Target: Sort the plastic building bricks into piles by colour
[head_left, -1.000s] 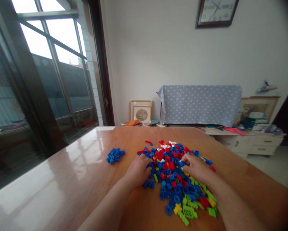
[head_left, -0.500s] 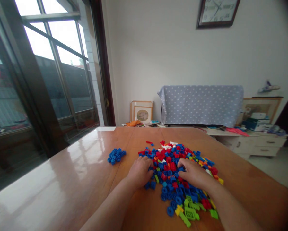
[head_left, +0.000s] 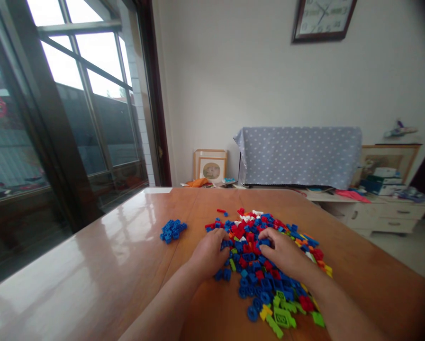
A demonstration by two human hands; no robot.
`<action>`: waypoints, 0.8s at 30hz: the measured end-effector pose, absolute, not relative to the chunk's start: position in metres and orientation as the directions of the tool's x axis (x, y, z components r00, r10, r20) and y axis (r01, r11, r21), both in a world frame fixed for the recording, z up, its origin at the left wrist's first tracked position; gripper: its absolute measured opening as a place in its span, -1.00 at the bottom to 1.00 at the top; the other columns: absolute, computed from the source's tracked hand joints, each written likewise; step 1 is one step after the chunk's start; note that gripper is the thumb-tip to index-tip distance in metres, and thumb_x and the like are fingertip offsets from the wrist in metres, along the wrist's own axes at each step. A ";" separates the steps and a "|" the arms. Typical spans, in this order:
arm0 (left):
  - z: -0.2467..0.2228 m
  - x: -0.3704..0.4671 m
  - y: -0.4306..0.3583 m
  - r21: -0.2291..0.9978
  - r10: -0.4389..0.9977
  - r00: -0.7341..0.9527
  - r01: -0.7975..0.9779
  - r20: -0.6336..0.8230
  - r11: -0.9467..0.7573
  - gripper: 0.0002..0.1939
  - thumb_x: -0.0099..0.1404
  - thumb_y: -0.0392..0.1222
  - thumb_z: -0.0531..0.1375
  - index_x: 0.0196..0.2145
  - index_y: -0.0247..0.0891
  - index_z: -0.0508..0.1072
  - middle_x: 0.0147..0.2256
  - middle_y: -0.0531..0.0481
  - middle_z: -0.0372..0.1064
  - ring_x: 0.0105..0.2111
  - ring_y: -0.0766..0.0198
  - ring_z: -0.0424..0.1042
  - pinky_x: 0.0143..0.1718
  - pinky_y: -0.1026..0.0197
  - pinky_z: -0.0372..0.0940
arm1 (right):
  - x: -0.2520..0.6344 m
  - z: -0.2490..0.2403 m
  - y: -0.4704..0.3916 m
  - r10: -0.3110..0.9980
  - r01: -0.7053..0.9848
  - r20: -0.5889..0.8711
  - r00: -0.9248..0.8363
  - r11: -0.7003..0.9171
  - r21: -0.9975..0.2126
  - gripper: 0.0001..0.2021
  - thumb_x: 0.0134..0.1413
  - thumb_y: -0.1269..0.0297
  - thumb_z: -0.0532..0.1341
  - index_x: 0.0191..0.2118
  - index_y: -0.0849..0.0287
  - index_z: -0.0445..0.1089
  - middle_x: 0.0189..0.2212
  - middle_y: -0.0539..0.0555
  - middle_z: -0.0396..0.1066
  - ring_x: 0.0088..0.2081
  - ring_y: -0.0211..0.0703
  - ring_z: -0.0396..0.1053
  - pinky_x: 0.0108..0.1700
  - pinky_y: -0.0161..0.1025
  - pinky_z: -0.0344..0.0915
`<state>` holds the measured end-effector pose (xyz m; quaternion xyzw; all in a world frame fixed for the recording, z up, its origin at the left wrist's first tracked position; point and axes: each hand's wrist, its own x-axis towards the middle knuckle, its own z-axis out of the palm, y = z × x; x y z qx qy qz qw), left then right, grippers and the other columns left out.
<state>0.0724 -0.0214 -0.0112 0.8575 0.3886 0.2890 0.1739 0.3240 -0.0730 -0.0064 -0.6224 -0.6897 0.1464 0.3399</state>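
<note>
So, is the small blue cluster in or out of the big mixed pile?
Out: the blue cluster sits apart, with brown tabletop showing between it and the mixed pile.

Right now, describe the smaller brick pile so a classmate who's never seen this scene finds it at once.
On the glossy brown table, find the large multicoloured heap. Left of it, beyond the left hand, lies the smaller pile, set apart: all its visible bricks are blue, unlike the heap's mixed colours.
</note>
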 end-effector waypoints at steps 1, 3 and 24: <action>-0.011 0.075 -0.023 0.567 0.760 0.536 0.519 0.367 -0.640 -0.71 0.18 -0.32 0.18 -0.12 -0.19 0.43 -0.18 -0.05 0.42 -0.22 0.19 0.36 -0.21 0.21 0.23 | 0.318 -0.005 -0.075 0.956 0.710 0.292 -0.001 0.206 -0.673 -0.80 0.05 0.28 0.17 -0.16 0.12 0.39 -0.33 0.00 0.46 -0.30 -0.13 0.37 -0.24 -0.23 0.22; -0.011 0.080 -0.028 0.638 0.744 0.550 0.427 0.379 -0.641 -0.62 0.20 -0.31 0.17 0.00 -0.18 0.42 -0.17 -0.03 0.43 -0.27 0.23 0.37 -0.23 0.23 0.24 | 0.306 -0.004 -0.078 0.958 0.594 0.284 -0.027 0.244 -0.766 -0.79 0.08 0.26 0.17 -0.13 0.12 0.37 -0.32 0.00 0.45 -0.29 -0.13 0.38 -0.25 -0.23 0.26; 0.003 0.071 -0.031 0.643 0.774 0.470 0.445 0.425 -0.623 -0.69 0.22 -0.21 0.23 -0.06 -0.20 0.54 -0.11 -0.06 0.50 -0.09 0.14 0.44 -0.07 0.20 0.29 | 0.281 -0.015 -0.080 0.977 0.453 0.208 -0.043 0.205 -0.868 -0.61 0.21 -0.12 0.14 -0.17 0.12 0.43 -0.44 -0.04 0.38 -0.40 -0.20 0.30 -0.37 -0.28 0.26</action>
